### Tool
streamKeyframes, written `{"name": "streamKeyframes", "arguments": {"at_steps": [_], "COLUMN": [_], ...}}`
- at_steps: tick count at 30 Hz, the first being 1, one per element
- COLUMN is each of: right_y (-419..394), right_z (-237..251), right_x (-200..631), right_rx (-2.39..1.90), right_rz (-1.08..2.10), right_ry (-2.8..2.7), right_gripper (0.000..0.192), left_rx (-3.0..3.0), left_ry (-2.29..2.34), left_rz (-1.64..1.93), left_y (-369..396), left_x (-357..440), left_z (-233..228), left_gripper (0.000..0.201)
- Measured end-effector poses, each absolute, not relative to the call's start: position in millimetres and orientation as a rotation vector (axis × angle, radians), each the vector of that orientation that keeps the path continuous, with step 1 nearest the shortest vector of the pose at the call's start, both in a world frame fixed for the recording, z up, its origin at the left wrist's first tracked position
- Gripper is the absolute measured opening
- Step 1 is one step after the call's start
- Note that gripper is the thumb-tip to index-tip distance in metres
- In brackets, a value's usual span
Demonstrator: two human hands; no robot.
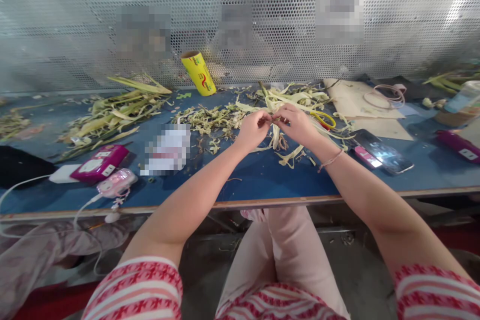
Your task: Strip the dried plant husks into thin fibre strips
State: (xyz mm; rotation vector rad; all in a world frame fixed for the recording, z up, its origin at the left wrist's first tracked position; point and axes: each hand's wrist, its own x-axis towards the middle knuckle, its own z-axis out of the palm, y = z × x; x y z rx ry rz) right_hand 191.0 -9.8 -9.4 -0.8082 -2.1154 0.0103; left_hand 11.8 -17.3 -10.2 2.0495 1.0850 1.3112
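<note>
Both hands — left hand [254, 129], right hand [298, 124] — pinch one pale husk strip [276, 119] between their meeting fingertips.

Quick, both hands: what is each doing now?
Left hand: closed, pinching a thin plant strip.
Right hand: closed, pinching the same strip.

At the workbench's [262, 180] middle, both hands [255, 129] [298, 124] meet over husk strips [279, 142]. A film roll [198, 73] leans at the back edge. A phone [380, 152] lies right, a power bank [99, 162] near the front-left edge.
</note>
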Motion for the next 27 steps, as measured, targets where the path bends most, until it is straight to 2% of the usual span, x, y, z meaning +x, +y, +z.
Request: {"name": "streamKeyframes", "arguments": {"at_steps": [14, 27], "right_y": [-16.8, -12.1], "right_z": [-6.1, -10.8], "right_x": [183.7, 182.4], "right_rx": [-0.977, -1.021], "right_rz": [0.097, 0.077], "right_ry": [-2.043, -2.090], "right_gripper": [0.009, 0.022], "left_rx": [1.429, 1.802], "left_ry": [0.944, 0.963], "left_rz": [1.255, 1.295], "left_y": [-15.1, -17.4], "left_x": [13.8, 15.9], "left_z": [-8.5, -8.1], "left_gripper": [0.007, 0.009]}}
